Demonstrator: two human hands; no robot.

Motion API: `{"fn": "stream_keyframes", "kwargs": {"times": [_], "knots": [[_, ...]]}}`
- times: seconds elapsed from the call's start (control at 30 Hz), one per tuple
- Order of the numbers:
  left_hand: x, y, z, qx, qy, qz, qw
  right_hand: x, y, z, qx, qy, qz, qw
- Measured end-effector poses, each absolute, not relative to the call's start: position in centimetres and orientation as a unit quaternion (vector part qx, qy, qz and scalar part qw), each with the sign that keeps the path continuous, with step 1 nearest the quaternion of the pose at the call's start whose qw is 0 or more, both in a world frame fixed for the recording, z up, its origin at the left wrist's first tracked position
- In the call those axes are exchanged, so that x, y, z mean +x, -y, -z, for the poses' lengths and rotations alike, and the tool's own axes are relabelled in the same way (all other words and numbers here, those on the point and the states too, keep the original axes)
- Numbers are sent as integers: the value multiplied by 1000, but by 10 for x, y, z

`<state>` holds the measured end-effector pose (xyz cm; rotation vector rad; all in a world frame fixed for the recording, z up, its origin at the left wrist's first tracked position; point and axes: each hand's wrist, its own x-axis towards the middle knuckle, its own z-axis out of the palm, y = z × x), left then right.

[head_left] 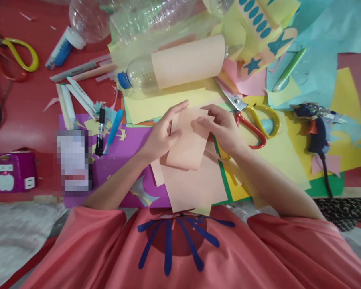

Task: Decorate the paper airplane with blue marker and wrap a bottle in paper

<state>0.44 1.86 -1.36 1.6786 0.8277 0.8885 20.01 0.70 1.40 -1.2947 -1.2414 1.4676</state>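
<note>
Head view, sweeping from my far left: at ten o'clock lie yellow-handled scissors (pixel 19 56) on the red tabletop (pixel 27 116), and at about eight o'clock a small purple gadget (pixel 14 171) sits near the edge, well clear of my arms. Next come a glue stick (pixel 63 47) and a scatter of pens and markers (pixel 78 94), fanned out just beyond my left forearm where I could pick one up without leaning. A purple sheet (pixel 129 160) lies under that forearm. At the centre, my left hand (pixel 161 136) grips the left edge of a peach paper piece (pixel 188 146), thumb on top and fingers curled behind, while my right hand (pixel 221 128) pinches its upper right corner between thumb and forefinger; held from both sides like this, the piece stays taut and lifted just above a larger peach sheet (pixel 192 186) resting at six o'clock by my chest. Straight ahead at twelve o'clock lies a clear plastic bottle (pixel 138 76) on its side with a peach paper wrap (pixel 188 64) around its body, and more clear bottles behind it. Just right of my right hand, at two o'clock, red-and-yellow scissors (pixel 254 120) lie on yellow paper (pixel 285 156). Farther out at three o'clock, a glue gun (pixel 317 128) rests on its side on the coloured sheets, its cord trailing toward me.
</note>
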Motion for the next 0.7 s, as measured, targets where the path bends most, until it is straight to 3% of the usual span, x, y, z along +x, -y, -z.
{"fn": "stream_keyframes", "kwargs": {"times": [0.43, 0.7], "knots": [[4, -13, 10, 592, -427, -382, 567, 193, -5, -9, -537, 498, -549, 402], [3, -12, 9, 589, -435, -389, 559, 196, -5, -12, -515, 453, -602, 409]]}}
